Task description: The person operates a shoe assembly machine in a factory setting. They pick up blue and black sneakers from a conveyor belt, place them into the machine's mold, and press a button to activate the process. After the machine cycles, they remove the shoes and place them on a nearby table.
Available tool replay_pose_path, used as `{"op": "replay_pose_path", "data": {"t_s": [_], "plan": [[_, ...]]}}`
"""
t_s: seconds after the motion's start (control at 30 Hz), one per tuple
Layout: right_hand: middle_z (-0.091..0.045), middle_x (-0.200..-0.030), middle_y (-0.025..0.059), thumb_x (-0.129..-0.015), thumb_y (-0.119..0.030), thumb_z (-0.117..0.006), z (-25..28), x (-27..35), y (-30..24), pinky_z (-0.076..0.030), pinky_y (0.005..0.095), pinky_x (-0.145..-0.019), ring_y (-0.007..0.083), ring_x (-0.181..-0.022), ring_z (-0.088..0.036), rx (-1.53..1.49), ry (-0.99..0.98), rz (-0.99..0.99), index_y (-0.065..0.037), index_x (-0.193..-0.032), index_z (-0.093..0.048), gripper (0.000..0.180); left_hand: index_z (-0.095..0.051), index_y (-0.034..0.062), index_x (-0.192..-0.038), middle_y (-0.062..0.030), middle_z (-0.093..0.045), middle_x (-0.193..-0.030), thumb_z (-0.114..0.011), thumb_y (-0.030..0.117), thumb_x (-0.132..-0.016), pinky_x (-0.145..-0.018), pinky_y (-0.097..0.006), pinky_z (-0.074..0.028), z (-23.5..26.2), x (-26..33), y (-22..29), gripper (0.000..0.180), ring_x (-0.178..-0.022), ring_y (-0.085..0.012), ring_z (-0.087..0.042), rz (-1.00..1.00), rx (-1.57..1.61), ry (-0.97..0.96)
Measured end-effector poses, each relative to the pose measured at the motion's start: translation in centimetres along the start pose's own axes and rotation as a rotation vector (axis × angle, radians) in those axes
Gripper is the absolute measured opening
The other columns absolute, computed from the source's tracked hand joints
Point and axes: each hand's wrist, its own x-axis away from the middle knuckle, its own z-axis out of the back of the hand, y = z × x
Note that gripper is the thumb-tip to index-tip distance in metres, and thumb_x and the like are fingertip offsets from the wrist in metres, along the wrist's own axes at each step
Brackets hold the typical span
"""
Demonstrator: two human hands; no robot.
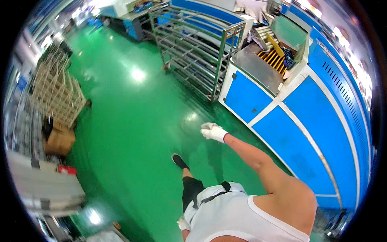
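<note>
My right hand (213, 132), in a white glove, is stretched out forward over the green floor (133, 133), its fingers curled in with nothing visible in them. It is nearest the blue and white machine cabinet (306, 121) on its right and does not touch it. Only a bit of my left hand (183, 223), also in a white glove, shows low beside my hip, mostly hidden behind my body. My foot in a black shoe (179, 161) is stepped forward on the floor.
An empty metal rack trolley (193, 52) stands ahead beside the machine. The machine's open top holds yellow bars (274, 58). White wire racks (56, 92) and a cardboard box (58, 139) stand at the left. Grey stacked trays (44, 185) lie at lower left.
</note>
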Motion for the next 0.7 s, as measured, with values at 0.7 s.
{"op": "replay_pose_path", "data": {"t_s": [0.7], "plan": [[-0.075, -0.084, 0.0158, -0.09, -0.045, -0.067, 0.0, -35.5, -7.1, -0.063, 0.0412, -0.065, 0.0261, -0.068, -0.074, 0.128, 0.14, -0.918, 0.0, -0.103, -0.072, 0.047, -0.049, 0.0016, -0.131, -0.0231, -0.065, -0.102, -0.06, 0.024, -0.101, -0.063, -0.055, -0.06, 39.5, -61.3, 47.9, 0.04, -0.083, -0.0407, -0.068, 0.128, 0.794, -0.099]]}}
